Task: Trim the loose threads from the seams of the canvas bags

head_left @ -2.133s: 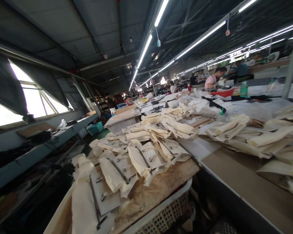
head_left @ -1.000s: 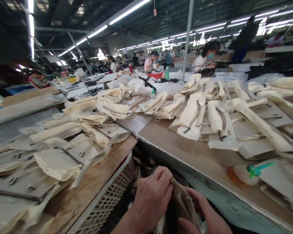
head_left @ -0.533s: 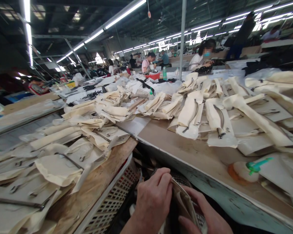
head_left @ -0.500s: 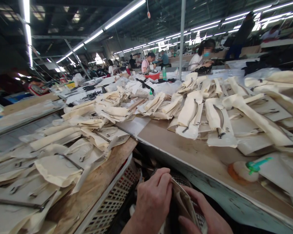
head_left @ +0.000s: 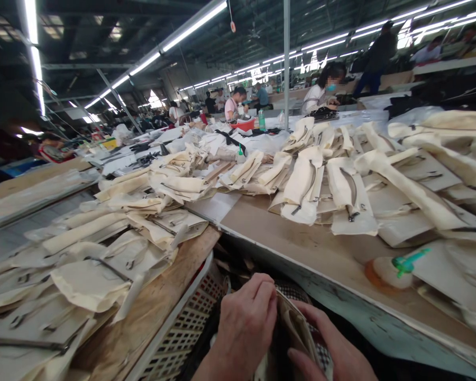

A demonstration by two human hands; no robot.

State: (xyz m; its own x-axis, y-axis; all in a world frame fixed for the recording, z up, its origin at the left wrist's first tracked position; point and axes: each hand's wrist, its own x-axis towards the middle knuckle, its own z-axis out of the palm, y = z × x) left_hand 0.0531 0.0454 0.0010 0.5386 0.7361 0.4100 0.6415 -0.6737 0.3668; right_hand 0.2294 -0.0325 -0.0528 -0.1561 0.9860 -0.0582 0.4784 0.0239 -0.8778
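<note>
Low in the view, over my lap, I hold a beige fabric piece (head_left: pixel 300 324) that looks like a bag panel with a dark inner side. My left hand (head_left: pixel 249 317) is closed on its upper edge, with the fingertips hidden behind the fold. My right hand (head_left: pixel 333 341) grips the right side, its thumb on the near face and the other fingers behind. The lower part of the piece is cut off by the frame. Checked cloth (head_left: pixel 293 291) shows just behind it.
Cream fabric pieces with dark zippers (head_left: pixel 301 188) cover the right table, and more (head_left: pixel 99 275) lie on the wooden table at left. A plastic basket (head_left: pixel 182 317) stands between. A glue bottle with green nozzle (head_left: pixel 396 267) is at right. Several people sit farther back.
The view has shifted slightly, so the tables and bottle sit a little further left. Both hands keep nearly the same hold on the fabric piece.
</note>
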